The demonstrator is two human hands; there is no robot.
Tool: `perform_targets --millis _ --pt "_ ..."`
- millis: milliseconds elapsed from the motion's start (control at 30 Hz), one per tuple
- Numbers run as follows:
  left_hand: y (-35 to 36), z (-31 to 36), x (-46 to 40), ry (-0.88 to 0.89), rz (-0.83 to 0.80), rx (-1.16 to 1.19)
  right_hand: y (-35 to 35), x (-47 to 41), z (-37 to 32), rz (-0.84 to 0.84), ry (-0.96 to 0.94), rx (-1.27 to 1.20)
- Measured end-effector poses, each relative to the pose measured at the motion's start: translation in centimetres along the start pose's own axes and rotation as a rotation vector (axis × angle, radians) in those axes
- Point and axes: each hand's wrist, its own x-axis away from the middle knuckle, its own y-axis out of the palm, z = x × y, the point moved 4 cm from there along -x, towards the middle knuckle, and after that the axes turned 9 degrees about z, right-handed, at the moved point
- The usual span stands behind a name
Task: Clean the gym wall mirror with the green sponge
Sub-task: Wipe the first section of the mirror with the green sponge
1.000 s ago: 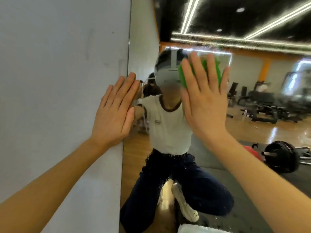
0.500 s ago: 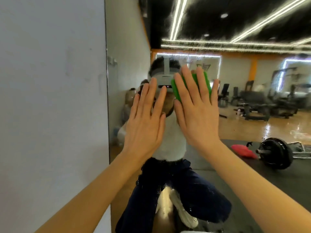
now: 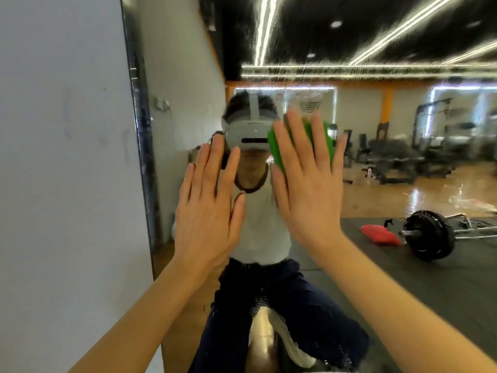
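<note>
The gym wall mirror (image 3: pixel 376 162) fills the right two thirds of the view, streaked with water. My right hand (image 3: pixel 309 181) lies flat with fingers spread, pressing the green sponge (image 3: pixel 277 146) against the glass; most of the sponge is hidden under my palm and fingers. My left hand (image 3: pixel 209 208) rests flat and empty on the glass just left of it, fingers together. A person's reflection kneels in the mirror behind both hands.
A plain grey wall (image 3: pixel 64 184) stands to the left, meeting the mirror's dark left edge (image 3: pixel 142 157). Reflected in the glass are a barbell (image 3: pixel 430 235), a red object (image 3: pixel 379 234) on a dark mat, and gym machines.
My left hand has moved from the grey wall rightward onto the mirror glass. My right hand with the sponge has stayed pressed on the glass, shifting slightly.
</note>
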Motion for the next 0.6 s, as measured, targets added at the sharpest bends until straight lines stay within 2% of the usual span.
perform_targets --millis 133,200,333,433,533,600 --pt "-0.1 0.1 -0.1 0.004 -0.003 -0.012 -2.5 10.3 -1.1 -0.191 -0.073 0.033" --pt "-0.1 0.1 0.0 0.005 -0.001 -0.028 -2.0 8.3 -1.3 -0.182 -0.081 0.008" --pt "0.5 0.3 0.0 0.005 0.01 -0.021 0.7 -1.7 -1.4 -0.054 -0.095 -0.032" --pt "0.6 0.4 0.1 0.004 0.029 -0.038 0.0 -2.9 2.1 -0.057 -0.169 0.05" --pt "0.6 0.4 0.1 0.002 0.025 -0.045 -2.7 -0.4 8.3 -0.092 0.081 0.13" --pt "0.6 0.4 0.1 0.002 0.023 -0.049 -3.3 0.5 8.9 -0.022 0.24 0.139"
